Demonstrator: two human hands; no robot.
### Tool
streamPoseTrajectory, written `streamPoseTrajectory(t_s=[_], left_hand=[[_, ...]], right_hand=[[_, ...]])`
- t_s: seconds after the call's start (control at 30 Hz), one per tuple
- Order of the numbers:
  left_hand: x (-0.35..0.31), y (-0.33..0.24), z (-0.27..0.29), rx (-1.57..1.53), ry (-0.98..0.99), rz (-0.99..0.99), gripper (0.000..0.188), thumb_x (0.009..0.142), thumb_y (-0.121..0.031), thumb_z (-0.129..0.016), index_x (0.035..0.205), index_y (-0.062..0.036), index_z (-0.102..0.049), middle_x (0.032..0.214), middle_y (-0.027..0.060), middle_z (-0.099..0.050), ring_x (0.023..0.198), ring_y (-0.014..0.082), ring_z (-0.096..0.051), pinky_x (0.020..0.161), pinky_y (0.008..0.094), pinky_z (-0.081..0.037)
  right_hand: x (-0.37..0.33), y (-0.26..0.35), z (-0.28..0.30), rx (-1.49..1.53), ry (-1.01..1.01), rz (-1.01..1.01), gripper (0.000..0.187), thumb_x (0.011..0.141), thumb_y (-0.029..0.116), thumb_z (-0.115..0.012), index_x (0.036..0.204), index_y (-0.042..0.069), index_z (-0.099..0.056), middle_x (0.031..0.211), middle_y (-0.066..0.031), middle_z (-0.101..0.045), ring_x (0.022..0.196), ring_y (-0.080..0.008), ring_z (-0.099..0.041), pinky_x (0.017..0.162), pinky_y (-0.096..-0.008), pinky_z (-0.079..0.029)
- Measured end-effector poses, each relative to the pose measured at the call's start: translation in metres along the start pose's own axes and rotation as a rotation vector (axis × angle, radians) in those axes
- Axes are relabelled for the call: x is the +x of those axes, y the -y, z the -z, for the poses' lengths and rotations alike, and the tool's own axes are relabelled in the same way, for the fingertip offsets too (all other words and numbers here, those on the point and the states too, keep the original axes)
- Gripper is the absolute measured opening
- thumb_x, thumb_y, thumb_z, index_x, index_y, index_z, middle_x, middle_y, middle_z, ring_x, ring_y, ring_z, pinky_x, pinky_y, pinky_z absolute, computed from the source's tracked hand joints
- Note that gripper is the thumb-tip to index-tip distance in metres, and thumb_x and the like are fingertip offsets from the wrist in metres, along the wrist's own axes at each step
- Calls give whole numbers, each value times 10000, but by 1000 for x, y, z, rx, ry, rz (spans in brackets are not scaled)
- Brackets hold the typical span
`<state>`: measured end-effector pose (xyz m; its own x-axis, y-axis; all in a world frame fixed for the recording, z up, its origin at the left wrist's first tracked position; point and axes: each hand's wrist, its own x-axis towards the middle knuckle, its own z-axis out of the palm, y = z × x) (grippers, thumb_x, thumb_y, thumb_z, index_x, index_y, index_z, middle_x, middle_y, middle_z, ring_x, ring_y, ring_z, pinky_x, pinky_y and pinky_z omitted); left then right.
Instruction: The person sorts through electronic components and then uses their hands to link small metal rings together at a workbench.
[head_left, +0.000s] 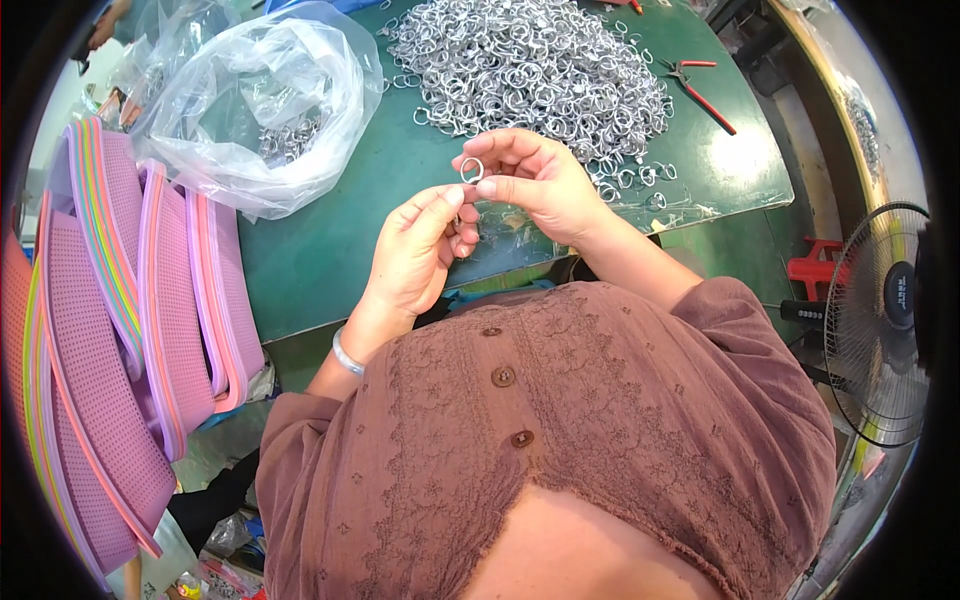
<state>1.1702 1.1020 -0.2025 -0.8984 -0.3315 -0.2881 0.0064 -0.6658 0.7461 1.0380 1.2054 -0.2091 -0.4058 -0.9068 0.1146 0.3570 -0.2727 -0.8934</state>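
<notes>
At the upper centre of the frame, just in front of the seated worker, one plain silver-grey ring (463, 168) stands raised between two bare hands, clear of the green surface (310, 270). Right hand (535, 185): thumb and fingertips pinch the ring from its right side, with the remaining fingers curved behind it. Left hand (420, 240): thumb and forefinger are pressed together on the ring's lower edge, the other fingers folded toward the palm (how deep their grip goes cannot be seen from where I stand). A pale bangle (347, 352) encircles the left wrist.

Directly beyond the hands, at the top of the frame, a large heap of rings (530, 75) occupies the surface; several loose rings (640, 177) lie along its lower right margin. Pliers (710, 108) with red handles rest to the right of the heap, handles spread apart. At the upper left, a clear plastic bag (200, 165) gapes wide, with small grey metal pieces (290, 138) inside.

Along the left side, pink-purple perforated baskets (95, 370) with striped rims lean together. At the right edge are a black wire-guarded fan (880, 330) and, beside it, a red stool (815, 265).
</notes>
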Motion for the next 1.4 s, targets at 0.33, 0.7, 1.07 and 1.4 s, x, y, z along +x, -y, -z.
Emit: streamPoseTrajectory(t_s=[0.33, 0.7, 1.07, 1.4], left_hand=[[2, 5, -6, 62, -71, -89, 117, 829, -110, -547, 891, -16, -578, 718, 10, -547, 588, 78, -475, 513, 187, -376], [7, 9, 3, 147, -88, -148, 128, 821, -59, -500, 931, -12, -548, 786, 44, -563, 656, 106, -533, 562, 198, -421], [12, 7, 10, -118, 54, -18, 275, 742, 21, -427, 1009, 24, -494, 956, 132, -557, 819, 197, -576, 698, 285, -480], [13, 6, 12, -31, -59, 23, 191, 789, -54, -492, 969, 3, -524, 786, 48, -553, 683, 126, -526, 592, 233, -440]], right_hand=[[-7, 1, -2, -472, 23, 213, 490, 737, -68, -543, 1197, 57, -426, 1058, -59, -528, 895, -110, -493, 771, -240, -422], [-9, 22, 40, -1163, -240, 501, 203, 700, -33, -534, 885, 32, -588, 873, -81, -568, 766, -233, -545, 649, -298, -444], [-1, 21, 38, -1813, -144, 432, 92, 667, 154, -627, 742, 102, -616, 771, -21, -483, 805, -201, -464, 740, -347, -336], [6, 18, 36, -1756, -86, 364, 83, 655, 132, -612, 737, 120, -613, 811, -25, -498, 870, -202, -454, 763, -360, -322]])
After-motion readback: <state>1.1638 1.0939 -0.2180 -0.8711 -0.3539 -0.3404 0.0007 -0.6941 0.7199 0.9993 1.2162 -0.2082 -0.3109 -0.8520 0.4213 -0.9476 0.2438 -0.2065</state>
